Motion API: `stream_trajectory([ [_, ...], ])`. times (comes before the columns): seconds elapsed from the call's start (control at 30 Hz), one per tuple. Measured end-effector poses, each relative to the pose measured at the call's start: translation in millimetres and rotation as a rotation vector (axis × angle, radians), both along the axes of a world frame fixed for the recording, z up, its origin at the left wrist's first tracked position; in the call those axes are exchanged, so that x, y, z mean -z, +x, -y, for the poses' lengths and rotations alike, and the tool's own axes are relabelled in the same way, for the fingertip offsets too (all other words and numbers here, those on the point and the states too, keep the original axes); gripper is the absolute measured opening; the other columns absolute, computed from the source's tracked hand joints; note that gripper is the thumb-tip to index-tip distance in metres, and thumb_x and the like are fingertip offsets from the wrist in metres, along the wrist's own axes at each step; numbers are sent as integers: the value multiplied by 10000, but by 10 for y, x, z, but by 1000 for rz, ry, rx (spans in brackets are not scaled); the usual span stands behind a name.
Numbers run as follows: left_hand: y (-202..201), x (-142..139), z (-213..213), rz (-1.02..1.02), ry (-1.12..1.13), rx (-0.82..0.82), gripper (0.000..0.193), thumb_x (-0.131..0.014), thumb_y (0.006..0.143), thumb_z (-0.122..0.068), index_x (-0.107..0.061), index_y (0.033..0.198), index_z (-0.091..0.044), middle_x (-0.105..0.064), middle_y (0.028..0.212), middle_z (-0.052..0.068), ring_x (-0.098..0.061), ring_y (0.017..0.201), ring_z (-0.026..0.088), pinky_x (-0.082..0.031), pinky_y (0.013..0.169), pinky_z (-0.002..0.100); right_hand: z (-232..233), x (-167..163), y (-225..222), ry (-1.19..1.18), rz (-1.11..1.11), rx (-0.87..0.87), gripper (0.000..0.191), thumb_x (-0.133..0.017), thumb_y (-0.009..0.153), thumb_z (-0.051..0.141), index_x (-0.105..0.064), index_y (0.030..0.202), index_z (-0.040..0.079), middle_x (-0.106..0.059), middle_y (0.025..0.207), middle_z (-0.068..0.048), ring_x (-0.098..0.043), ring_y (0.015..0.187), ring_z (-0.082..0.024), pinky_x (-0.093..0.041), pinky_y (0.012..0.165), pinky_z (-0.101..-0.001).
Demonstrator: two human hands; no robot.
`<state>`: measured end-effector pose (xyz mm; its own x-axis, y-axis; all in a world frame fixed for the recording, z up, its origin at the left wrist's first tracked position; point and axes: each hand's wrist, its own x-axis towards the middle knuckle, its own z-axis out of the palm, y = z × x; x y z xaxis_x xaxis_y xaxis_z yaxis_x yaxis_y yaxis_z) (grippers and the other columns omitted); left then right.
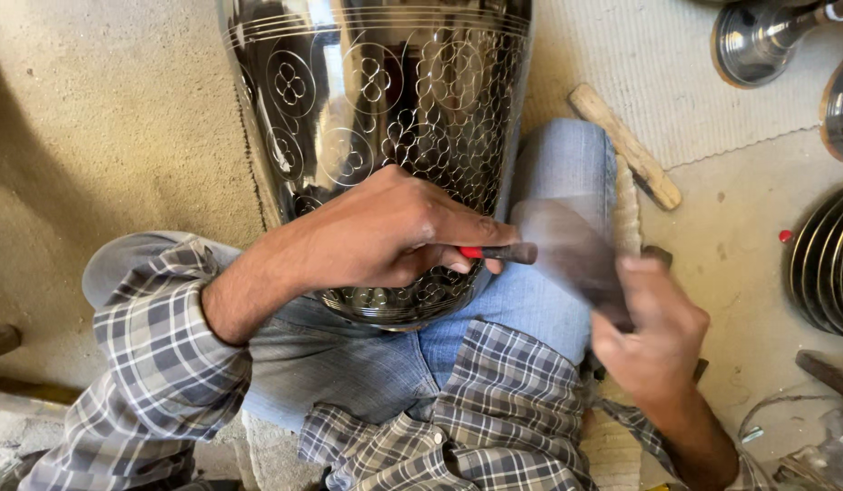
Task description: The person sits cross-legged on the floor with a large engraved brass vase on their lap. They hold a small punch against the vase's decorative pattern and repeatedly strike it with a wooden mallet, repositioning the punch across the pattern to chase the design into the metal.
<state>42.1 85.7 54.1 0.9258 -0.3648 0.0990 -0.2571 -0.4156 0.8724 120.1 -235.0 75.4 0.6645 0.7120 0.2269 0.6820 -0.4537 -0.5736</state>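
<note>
A large shiny metal vessel (pixel 376 82) engraved with circles and flower patterns lies across my lap, its narrow end toward me. My left hand (pixel 385 232) rests on its lower part and grips a small punch tool (pixel 503 252) with a red band, its tip pointing right. My right hand (pixel 653 336) is to the right, above my jeans-clad knee, closed on the handle of a hammer (pixel 567 250) whose head is blurred by motion, close to the punch's end.
A wooden handle (pixel 626 145) lies on the woven mat at upper right. Polished metal pieces (pixel 758 41) and a ribbed metal piece (pixel 826 264) sit along the right edge. A small red bead (pixel 785 235) lies on the concrete floor.
</note>
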Motion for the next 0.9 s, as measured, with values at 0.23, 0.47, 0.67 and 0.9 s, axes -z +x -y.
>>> stream_trajectory([
  [0.23, -485, 65, 109, 231, -448, -651, 341, -631, 1068, 95, -630, 1357, -86, -754, 1213, 131, -804, 1044, 199, -703, 859, 295, 0, 65, -153, 406, -292, 148, 564, -749, 840, -27, -363, 1247, -82, -652, 932, -79, -661, 816, -144, -567, 736, -269],
  [0.47, -850, 279, 561, 265, -595, -994, 432, -674, 1047, 114, -547, 1431, -37, -729, 1181, 179, -786, 989, 182, -713, 824, 278, 94, 413, -99, 273, -389, 87, 253, -774, 892, -31, -602, 1070, 23, -678, 901, -80, -670, 738, -126, -565, 676, -252],
  [0.67, -743, 332, 718, 264, -607, -1068, 509, -683, 1037, 130, -454, 1469, -13, -707, 1180, 179, -766, 923, 163, -678, 762, 232, 93, 339, -10, 185, -507, 124, 405, -804, 879, -11, -550, 1194, -15, -675, 871, -36, -640, 768, -84, -549, 706, -247],
  [0.9, -591, 479, 906, 452, -576, -1153, 521, -682, 1045, 130, -420, 1456, -51, -688, 1143, 175, -756, 927, 173, -696, 741, 228, -147, -114, 271, 197, -320, -16, 716, -815, 917, -16, -420, 1512, -67, -690, 1004, -98, -695, 865, -139, -592, 794, -261],
])
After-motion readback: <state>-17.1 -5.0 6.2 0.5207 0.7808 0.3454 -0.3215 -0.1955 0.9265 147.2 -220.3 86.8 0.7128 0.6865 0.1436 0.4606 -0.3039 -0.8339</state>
